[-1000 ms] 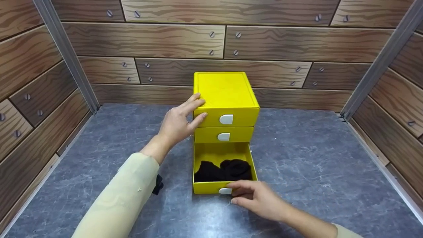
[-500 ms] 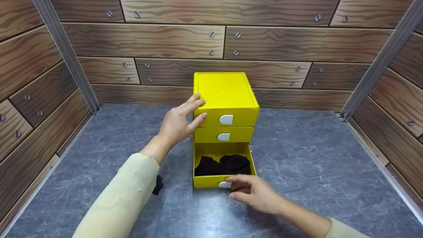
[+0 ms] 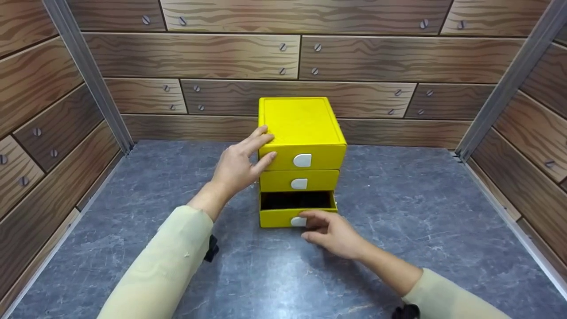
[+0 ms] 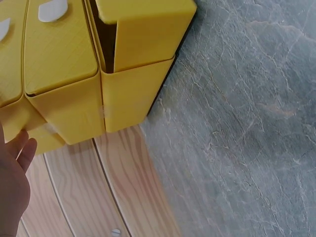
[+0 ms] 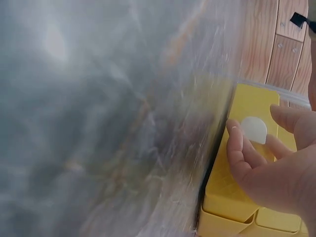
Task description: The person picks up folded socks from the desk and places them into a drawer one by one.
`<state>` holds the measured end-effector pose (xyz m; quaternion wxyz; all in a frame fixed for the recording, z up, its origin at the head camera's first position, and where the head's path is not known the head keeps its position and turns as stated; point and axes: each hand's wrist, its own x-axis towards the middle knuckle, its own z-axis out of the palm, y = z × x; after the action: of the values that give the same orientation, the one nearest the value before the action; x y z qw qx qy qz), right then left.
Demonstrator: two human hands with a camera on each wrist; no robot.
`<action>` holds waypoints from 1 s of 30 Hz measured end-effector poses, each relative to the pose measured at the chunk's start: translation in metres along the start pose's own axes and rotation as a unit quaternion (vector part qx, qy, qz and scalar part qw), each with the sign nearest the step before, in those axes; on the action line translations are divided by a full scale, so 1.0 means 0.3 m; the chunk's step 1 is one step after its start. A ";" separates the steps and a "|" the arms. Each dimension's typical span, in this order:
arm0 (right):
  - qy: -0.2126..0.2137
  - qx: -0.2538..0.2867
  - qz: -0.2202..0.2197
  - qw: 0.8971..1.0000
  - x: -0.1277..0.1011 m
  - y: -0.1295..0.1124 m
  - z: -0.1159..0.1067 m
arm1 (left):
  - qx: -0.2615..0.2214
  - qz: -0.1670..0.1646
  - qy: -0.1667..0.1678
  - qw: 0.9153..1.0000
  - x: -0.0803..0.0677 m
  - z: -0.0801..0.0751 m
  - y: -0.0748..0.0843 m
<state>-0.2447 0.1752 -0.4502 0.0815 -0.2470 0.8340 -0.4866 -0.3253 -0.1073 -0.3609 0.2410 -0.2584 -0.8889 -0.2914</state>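
A small yellow three-drawer cabinet (image 3: 297, 119) stands on the grey surface in the head view. Its bottom drawer (image 3: 279, 218) is pulled partly out, and dark contents show inside it. The upper two drawers are closed. My left hand (image 3: 237, 166) rests against the cabinet's upper left edge, thumb on the front and fingers along the top and side. My right hand (image 3: 334, 232) touches the bottom drawer's front at its white handle (image 3: 297, 221). In the right wrist view its fingers (image 5: 237, 148) lie against the drawer face, with the thumb apart.
Wood-patterned walls (image 3: 248, 55) stand behind and on both sides, joined by grey metal corner posts (image 3: 88, 75). The grey marbled surface (image 3: 421, 212) extends around the cabinet. Dark straps or devices sit at both wrists.
The right hand has moved away from the viewer with the bottom drawer, which has slid most of the way in. The black fabric inside is now largely hidden. My left hand has stayed put.
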 end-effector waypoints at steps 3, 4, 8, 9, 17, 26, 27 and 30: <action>0.010 0.007 0.004 1.000 0.029 0.012 -0.003 | -0.002 -0.002 -0.003 1.000 -0.001 0.000 -0.001; 0.015 0.007 0.004 1.000 0.037 0.015 -0.005 | -0.001 -0.002 -0.004 1.000 -0.001 -0.001 -0.001; 0.033 0.005 0.005 0.999 0.066 0.024 -0.009 | 0.001 -0.001 -0.005 1.000 0.003 -0.004 0.000; 0.036 0.003 0.005 0.999 0.071 0.026 -0.009 | 0.000 0.000 -0.005 1.000 0.004 -0.005 0.000; 0.041 -0.021 0.018 0.999 0.103 0.031 -0.015 | -0.004 -0.006 -0.009 1.000 0.013 -0.006 0.001; 0.024 -0.036 0.034 0.999 0.086 0.018 -0.018 | -0.016 -0.025 -0.014 0.999 0.004 -0.003 -0.005; 0.025 -0.040 0.029 0.998 0.077 0.011 -0.022 | -0.017 -0.024 -0.011 0.999 0.000 -0.008 -0.008; 0.052 -0.082 0.012 0.995 0.044 -0.012 -0.050 | -0.009 -0.011 0.009 1.000 -0.009 -0.027 -0.016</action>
<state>-0.2606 0.1788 -0.4381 0.0237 -0.2172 0.8772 -0.4275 -0.3239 -0.1167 -0.3587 0.2431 -0.2487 -0.8868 -0.3043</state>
